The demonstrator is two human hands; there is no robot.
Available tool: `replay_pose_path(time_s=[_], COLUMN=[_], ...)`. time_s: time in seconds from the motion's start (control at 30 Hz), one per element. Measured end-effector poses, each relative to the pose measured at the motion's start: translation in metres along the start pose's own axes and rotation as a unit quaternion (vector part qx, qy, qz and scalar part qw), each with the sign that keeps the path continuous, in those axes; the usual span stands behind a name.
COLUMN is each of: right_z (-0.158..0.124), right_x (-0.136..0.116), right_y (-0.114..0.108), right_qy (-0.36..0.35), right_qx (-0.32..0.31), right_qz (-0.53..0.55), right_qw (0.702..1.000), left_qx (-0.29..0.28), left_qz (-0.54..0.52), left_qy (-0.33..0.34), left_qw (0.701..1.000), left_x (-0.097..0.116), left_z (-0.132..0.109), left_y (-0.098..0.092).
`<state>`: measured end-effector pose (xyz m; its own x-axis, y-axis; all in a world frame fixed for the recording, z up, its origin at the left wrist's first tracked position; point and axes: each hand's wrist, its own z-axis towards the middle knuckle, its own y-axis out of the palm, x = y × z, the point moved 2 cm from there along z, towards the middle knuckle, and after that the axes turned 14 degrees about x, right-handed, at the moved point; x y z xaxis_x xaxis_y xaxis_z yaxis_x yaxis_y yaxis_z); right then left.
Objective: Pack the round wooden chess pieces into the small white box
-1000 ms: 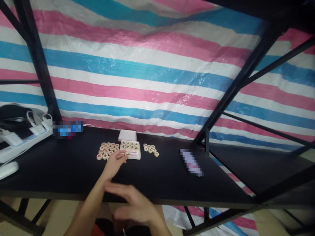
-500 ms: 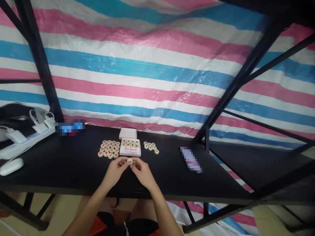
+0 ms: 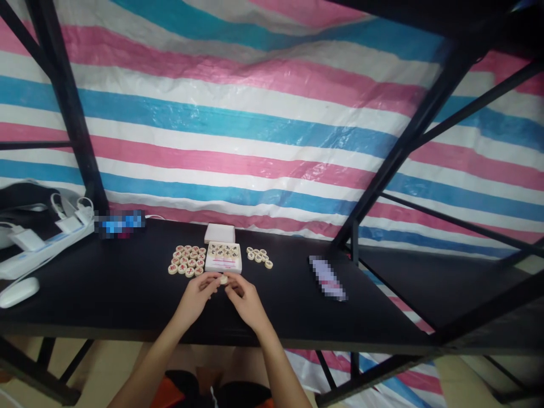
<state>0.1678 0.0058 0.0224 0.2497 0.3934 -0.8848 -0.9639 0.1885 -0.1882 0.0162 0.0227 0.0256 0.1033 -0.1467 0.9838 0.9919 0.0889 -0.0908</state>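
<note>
Between the fingertips of my left hand [image 3: 199, 292] and my right hand [image 3: 243, 296] is one round Chinese chess piece [image 3: 223, 280], gripped by both just in front of a white box [image 3: 223, 266]. Inside that box, pieces with dark characters lie in rows along its far part, and pink print shows on its near part. To the left, a block of red-marked chess pieces [image 3: 187, 262] lies in rows. Right of the box, several dark-marked chess pieces [image 3: 259, 256] sit in a small group.
A white lid or second box [image 3: 220, 233] lies behind the box. Toward the right is a blurred-out phone-like object [image 3: 327, 277]. At left are a power strip [image 3: 46, 243] with plugs and a white mouse-shaped object [image 3: 20, 292]. Black frame posts [image 3: 70, 107] and striped sheeting [image 3: 238, 124] bound the black desk [image 3: 297, 311].
The piece between my hands has turned, so its dark character no longer shows. My hands stay in nearly the same place, and the view has shifted slightly.
</note>
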Motion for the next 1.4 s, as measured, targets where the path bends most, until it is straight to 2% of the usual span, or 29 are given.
replay_pose_path(time_s=[0.27,0.4,0.53,0.7,0.9,1.03,1.17,1.33,1.4], right_z=[-0.001,0.0,0.001,0.001,-0.002,-0.007,-0.007,0.02,0.037], right_x=[0.007,0.008,0.004,0.005,0.002,-0.002,-0.001,0.002,0.006], right_y=[0.002,0.002,0.001,0.001,0.002,0.002,0.001,-0.007,-0.009], right_qy=[0.031,0.035,0.014,-0.007,-0.044,-0.096,-0.12,-0.153,-0.159], right_qx=[0.016,0.03,0.022,0.037,0.015,0.041,0.064,0.099,0.085], right_qz=[-0.004,-0.002,-0.034,-0.041,-0.058,-0.149,-0.193,-0.306,-0.368], right_qw=[0.999,0.999,0.999,0.998,0.997,0.983,0.972,0.934,0.912], left_qx=[0.002,0.017,0.019,-0.013,-0.007,-0.033,-0.053,0.022,0.022], left_qz=[0.008,-0.025,-0.022,-0.005,-0.034,-0.044,-0.043,0.001,0.021], left_qy=[-0.003,-0.001,-0.007,0.01,0.02,0.008,0.011,0.037,0.057], left_qw=[1.0,1.0,1.0,1.0,0.999,0.998,0.998,0.999,0.998], left_x=[-0.005,-0.007,-0.008,-0.009,-0.016,-0.016,-0.019,-0.024,-0.021], left_z=[0.0,0.001,0.002,0.002,0.003,0.003,0.002,0.004,0.003], left_y=[0.001,0.002,0.002,0.005,0.004,0.004,0.007,0.005,0.005])
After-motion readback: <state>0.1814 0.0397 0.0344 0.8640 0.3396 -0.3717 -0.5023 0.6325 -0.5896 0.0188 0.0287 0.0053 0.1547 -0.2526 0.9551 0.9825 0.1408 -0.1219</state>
